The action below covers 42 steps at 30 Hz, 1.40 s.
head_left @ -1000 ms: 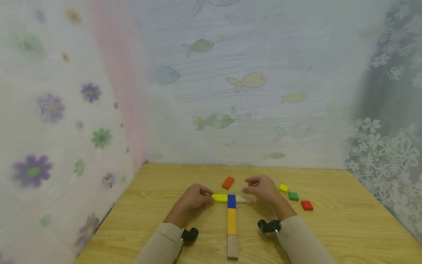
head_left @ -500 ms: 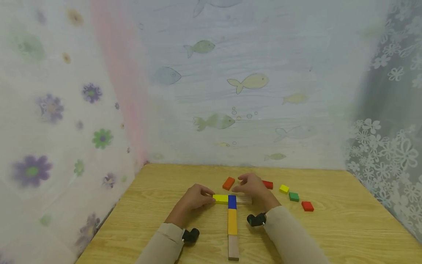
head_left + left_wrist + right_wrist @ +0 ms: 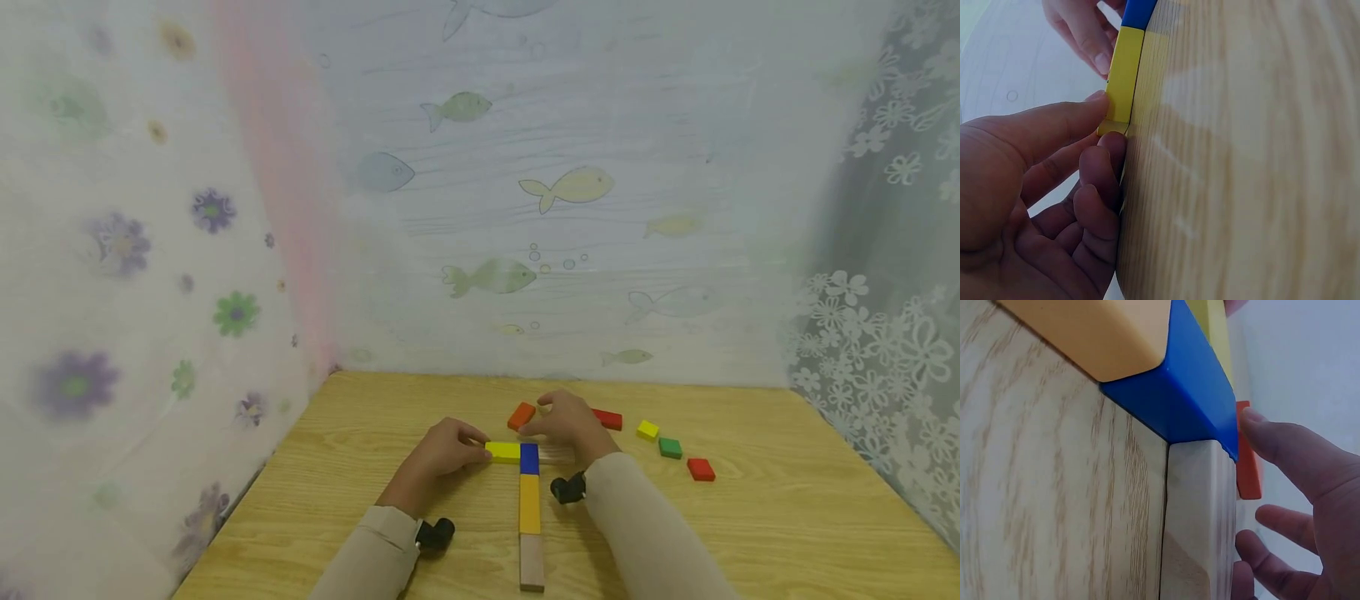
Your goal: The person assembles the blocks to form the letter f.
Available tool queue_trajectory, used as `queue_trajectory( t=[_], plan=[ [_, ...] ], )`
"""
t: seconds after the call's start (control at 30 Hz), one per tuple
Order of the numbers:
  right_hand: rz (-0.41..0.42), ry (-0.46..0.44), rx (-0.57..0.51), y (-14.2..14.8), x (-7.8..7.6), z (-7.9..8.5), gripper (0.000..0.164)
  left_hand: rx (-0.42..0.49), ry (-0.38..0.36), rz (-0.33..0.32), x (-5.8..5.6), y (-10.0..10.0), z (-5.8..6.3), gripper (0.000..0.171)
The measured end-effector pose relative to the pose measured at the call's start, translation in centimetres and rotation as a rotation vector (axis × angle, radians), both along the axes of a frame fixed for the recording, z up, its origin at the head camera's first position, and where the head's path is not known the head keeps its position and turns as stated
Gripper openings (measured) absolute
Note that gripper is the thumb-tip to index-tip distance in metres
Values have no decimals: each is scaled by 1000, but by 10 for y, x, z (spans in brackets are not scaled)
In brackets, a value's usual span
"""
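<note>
My left hand pinches the outer end of a yellow block with thumb and fingertips. That block lies against a blue block, with a plain wooden block on the blue one's other side. An orange-yellow block and another plain wooden block run from the blue block toward me, making a T. My right hand is over the area behind the wooden arm, fingers spread. Its thumb overlaps an orange-red block in the right wrist view.
A long red block lies partly hidden behind my right hand. Farther right on the wooden table are a small yellow block, a green block and a red block. A fish-patterned curtain hangs along the back edge.
My right hand has moved left toward the orange-red block, uncovering part of the long red block behind it. The left hand has kept its place at the yellow block.
</note>
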State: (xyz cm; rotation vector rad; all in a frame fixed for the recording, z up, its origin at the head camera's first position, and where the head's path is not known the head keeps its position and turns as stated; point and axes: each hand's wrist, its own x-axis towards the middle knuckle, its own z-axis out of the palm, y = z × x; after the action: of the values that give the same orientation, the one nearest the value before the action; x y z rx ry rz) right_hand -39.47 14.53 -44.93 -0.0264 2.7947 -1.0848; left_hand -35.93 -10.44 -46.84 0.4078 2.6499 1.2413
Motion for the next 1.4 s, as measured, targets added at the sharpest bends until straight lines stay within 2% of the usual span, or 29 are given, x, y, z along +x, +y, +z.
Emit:
queue_trajectory(
  t=[0.4,0.73,0.83,1.1,1.4],
  plan=[
    [2,45,46,-4,2,2,67,12,-12,1,2,0,1,29],
    [-33,18,-3,-1,-4,-2,61,19,-10,5,3,0,2,29],
    [-28,35,-4,1,-5,-4,62,22,-17,8,3,1,1,29],
    [67,95,-12,10,-7,-8,63,19,-18,12,2,2,0,28],
    [156,96,32,24,-7,-5,57,16,-8,-1,2,0,1,28]
  ],
)
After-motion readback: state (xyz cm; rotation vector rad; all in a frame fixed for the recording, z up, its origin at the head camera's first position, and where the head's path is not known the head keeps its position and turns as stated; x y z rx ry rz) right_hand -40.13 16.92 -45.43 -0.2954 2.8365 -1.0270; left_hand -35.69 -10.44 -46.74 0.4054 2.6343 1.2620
